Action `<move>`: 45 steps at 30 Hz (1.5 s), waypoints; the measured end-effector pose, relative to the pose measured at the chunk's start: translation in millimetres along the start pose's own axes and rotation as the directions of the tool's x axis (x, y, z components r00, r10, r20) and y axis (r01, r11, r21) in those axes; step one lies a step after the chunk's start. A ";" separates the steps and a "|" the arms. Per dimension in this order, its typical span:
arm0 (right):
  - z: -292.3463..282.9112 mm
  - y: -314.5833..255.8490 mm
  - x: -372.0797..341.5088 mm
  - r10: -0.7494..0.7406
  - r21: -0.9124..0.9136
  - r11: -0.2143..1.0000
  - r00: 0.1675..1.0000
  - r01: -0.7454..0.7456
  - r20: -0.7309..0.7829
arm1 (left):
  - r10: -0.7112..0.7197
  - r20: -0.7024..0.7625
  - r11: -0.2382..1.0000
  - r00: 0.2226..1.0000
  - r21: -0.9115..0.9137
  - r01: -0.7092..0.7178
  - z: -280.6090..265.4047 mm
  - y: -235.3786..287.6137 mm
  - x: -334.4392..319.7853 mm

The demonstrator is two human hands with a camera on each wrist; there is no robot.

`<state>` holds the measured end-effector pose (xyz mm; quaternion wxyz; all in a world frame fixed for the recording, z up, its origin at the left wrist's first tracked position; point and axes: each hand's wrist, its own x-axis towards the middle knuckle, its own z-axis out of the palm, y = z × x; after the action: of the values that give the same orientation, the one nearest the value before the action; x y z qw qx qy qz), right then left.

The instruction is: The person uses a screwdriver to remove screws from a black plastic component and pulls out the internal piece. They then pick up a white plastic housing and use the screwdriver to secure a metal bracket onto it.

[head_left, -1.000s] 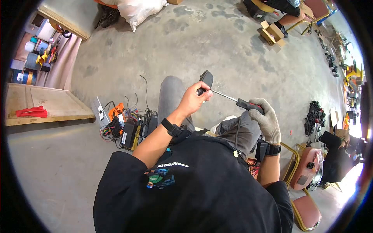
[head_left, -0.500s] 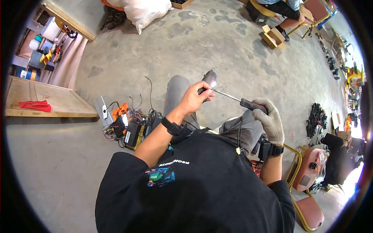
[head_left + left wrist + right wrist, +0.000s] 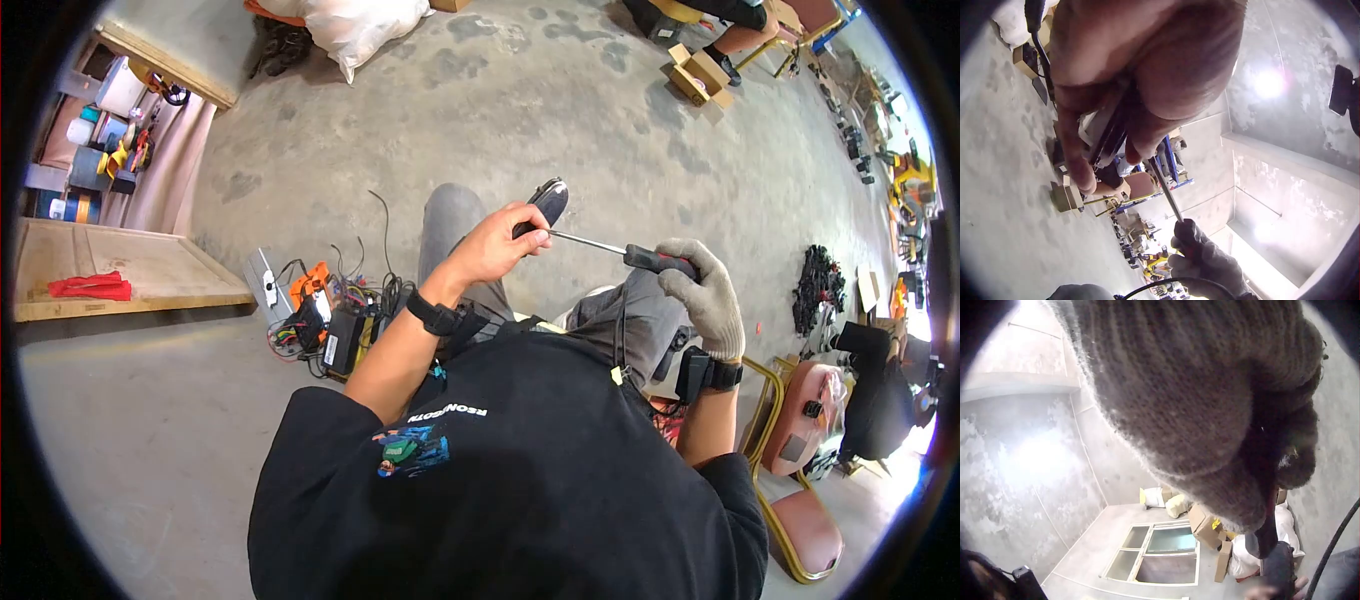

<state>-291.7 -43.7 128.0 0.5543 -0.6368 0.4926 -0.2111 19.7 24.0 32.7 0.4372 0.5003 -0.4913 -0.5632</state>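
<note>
My bare left hand (image 3: 492,246) grips a dark, rounded elongated object (image 3: 549,198), whose far end sticks out beyond the fingers. In my gloved right hand (image 3: 712,300) is the black-and-red handle (image 3: 648,260) of a screwdriver-like tool. Its metal shaft (image 3: 590,241) runs leftward, with the tip at the left thumb and fingers. The left wrist view shows the shaft (image 3: 1165,187) reaching the left fingertips; the exact contact is hidden. In the right wrist view the knitted glove (image 3: 1179,394) wraps the handle and covers most of it.
Left of the legs lie cables, a black box (image 3: 343,340) and an orange part (image 3: 311,287). A wooden panel (image 3: 150,275) bears red cloth (image 3: 90,286). Pink chairs (image 3: 806,420) stand at right; an open carton (image 3: 697,78) and a seated person are farther off.
My right hand and the tool handle have shifted slightly right, and the shaft lies a little flatter. The dark object in my left hand has tilted further right. Both grips remain.
</note>
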 end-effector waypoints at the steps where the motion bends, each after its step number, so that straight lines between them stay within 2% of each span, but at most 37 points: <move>1: -0.6 -1.8 0.2 0.007 0.003 1.000 1.000 -0.007 -0.002 | -0.008 0.026 1.000 1.000 -0.012 0.008 -0.9 0.2 0.6; 3: -1.3 -5.6 -0.3 0.033 0.044 0.998 0.999 -0.035 0.029 | -0.031 0.061 0.999 0.998 -0.031 0.033 -1.7 -1.1 -0.1; 5: 2.4 -10.2 -0.2 0.085 0.048 0.995 0.996 -0.083 -0.038 | 0.000 0.082 1.000 0.997 0.007 -0.001 -1.9 2.4 -1.8; 9: 2.7 -10.1 -2.5 0.177 0.091 0.981 0.983 -0.173 -0.046 | -0.041 0.107 0.998 0.993 0.042 0.037 -0.7 7.8 -5.6; 11: 7.4 -9.4 -4.4 0.058 0.120 0.992 0.995 -0.048 -0.077 | -0.035 0.107 0.999 0.994 0.029 0.032 0.8 11.4 -7.7; 13: 4.0 -4.4 -4.1 0.055 0.084 0.995 0.998 -0.051 -0.044 | -0.024 0.105 0.999 0.994 0.024 0.022 -0.7 11.5 -8.1; 15: 7.1 -4.6 -4.2 0.016 0.068 0.998 0.995 -0.009 -0.103 | -0.030 0.109 0.999 0.994 0.040 0.025 -1.6 9.4 -6.8; 18: 9.3 -4.4 -2.7 0.072 0.110 0.992 0.987 -0.056 -0.144 | -0.016 0.094 0.999 0.995 0.043 0.012 -0.5 12.7 -4.9; 22: 13.7 -3.0 -0.8 0.071 0.157 0.987 0.983 -0.044 -0.172 | -0.047 0.092 0.999 0.995 -0.003 0.047 1.3 13.3 -3.9; 25: 14.8 -3.9 -1.6 0.133 0.145 0.983 0.977 -0.110 -0.165 | -0.030 0.096 1.000 0.995 0.003 0.030 0.3 6.3 -2.7; 27: 16.4 1.1 -1.4 0.073 0.207 0.977 0.986 -0.040 -0.152 | -0.024 0.103 1.000 0.994 0.020 0.022 -1.1 3.5 -2.6; 34: 13.4 2.8 -1.3 0.050 0.165 0.986 0.989 -0.027 -0.139 | -0.038 0.095 0.999 0.995 0.008 0.038 1.1 6.2 -0.8; 36: 14.8 0.7 0.2 0.135 0.164 0.981 0.975 -0.106 -0.177 | -0.039 0.099 0.999 0.994 0.007 0.038 2.2 7.1 -0.3; 39: 22.6 -12.2 -3.5 0.128 0.180 0.980 0.964 -0.086 -0.234 | -0.060 0.090 0.998 0.994 -0.011 0.061 2.9 6.3 1.2; 42: 20.5 -6.9 -2.6 0.051 0.128 0.991 0.978 -0.026 -0.200 | -0.057 0.082 0.998 0.995 0.021 0.055 1.6 4.6 0.7; 45: 17.0 -3.1 -1.7 0.061 0.180 0.983 0.983 -0.029 -0.174 | -0.087 0.117 0.996 0.989 -0.008 0.089 0.6 4.7 1.2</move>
<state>-277.3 -34.1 126.3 0.5668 -0.5520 0.5341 -0.2979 19.0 22.3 37.2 0.3857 0.4851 -0.4897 -0.6133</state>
